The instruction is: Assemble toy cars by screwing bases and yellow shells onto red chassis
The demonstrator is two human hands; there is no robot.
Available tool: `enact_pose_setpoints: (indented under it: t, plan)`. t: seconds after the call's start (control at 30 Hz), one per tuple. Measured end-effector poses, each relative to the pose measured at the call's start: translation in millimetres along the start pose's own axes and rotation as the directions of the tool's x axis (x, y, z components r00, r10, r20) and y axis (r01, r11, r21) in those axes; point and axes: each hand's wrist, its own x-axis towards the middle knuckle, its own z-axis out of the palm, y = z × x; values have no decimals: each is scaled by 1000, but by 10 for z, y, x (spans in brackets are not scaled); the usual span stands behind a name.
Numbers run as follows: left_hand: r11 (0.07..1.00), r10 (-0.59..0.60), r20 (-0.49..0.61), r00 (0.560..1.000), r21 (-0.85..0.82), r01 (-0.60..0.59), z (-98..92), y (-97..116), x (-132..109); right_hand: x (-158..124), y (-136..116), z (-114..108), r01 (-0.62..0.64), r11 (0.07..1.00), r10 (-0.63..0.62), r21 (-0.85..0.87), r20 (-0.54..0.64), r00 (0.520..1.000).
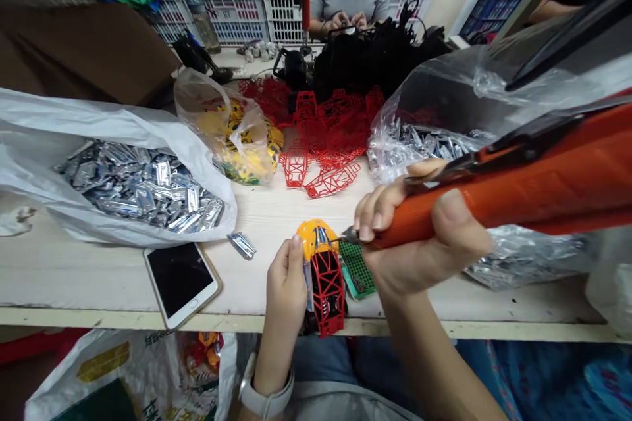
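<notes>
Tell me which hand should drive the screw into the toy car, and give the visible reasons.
Right. The right hand already grips the orange screwdriver, its tip at the toy car. The left hand is steadying the car's side and holds no tool.

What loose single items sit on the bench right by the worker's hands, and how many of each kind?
Toy car, steadied by the left hand: 1
Orange electric screwdriver, gripped by the right hand: 1
Green tray: 1
Phone: 1
Loose silver part: 1
Total: 5
</notes>
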Motion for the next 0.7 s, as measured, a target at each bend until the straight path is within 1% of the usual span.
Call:
enact_pose_setpoints:
  t: [0.1,0.2,0.27,0.33,0.37,0.43,0.47,0.5,0.53,0.6,0.67,0.7]
  plan:
    - [975,30,60,998,220,-42,-143,42,29,106,-212,-118,-69,995,67,-70,-34,997]
    - [901,131,38,991,413,-135,-311,81,83,164,-353,-301,-147,972,135,-185,-80,988]
    - [859,217,23,976,470,-202,-423,131,164,188,-400,-440,-162,952,134,-259,-122,983]
    - [826,303,31,953,491,-278,-530,235,305,212,-429,-572,-170,941,119,-294,-183,976]
    - [792,362,29,932,518,-324,-576,314,403,228,-442,-632,-167,942,110,-293,-202,973]
    - [673,496,38,867,614,-412,-640,514,660,266,-468,-731,-169,945,114,-280,-203,973]
    - [585,551,67,832,679,-443,-650,625,817,287,-482,-769,-159,946,106,-281,-194,975]
    - [476,557,141,819,754,-454,-644,735,989,308,-494,-800,-133,947,79,-292,-188,979]
    - [429,541,189,819,776,-463,-622,836,1171,328,-506,-823,-96,945,36,-314,-191,981]
    - [370,487,277,828,794,-483,-549,991,1538,357,-524,-850,-31,927,-51,-375,-208,977]
    - [311,426,305,852,835,-454,-471,1066,1866,368,-539,-863,-23,910,-85,-414,-241,967]
    - [283,401,288,870,864,-416,-445,1076,2001,367,-545,-871,-40,906,-75,-422,-253,965]
